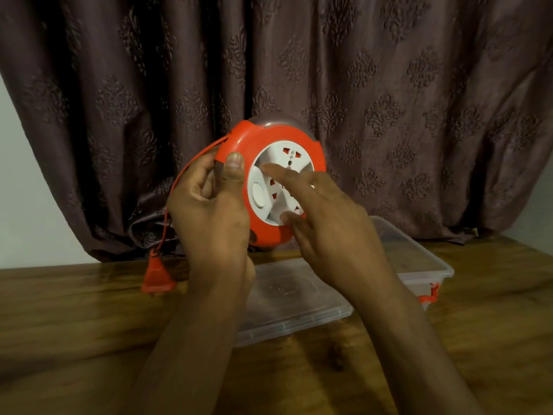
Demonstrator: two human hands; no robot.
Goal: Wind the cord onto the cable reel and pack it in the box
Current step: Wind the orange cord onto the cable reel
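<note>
Hands holding orange cable reel, plug dangling

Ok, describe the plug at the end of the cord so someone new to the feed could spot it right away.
Start at the wooden table in front of the curtain, then find the orange cable reel held up by the left hand. A thin orange cord hangs from the reel's left side; the plug sits at its end at the table's back edge. It is the only orange piece left of the hands.

Left hand covers the cable reel's left rim; right hand hides part of its white socket face. Both forearms screen the lid below the reel. The box's contents are indistinct.
</note>
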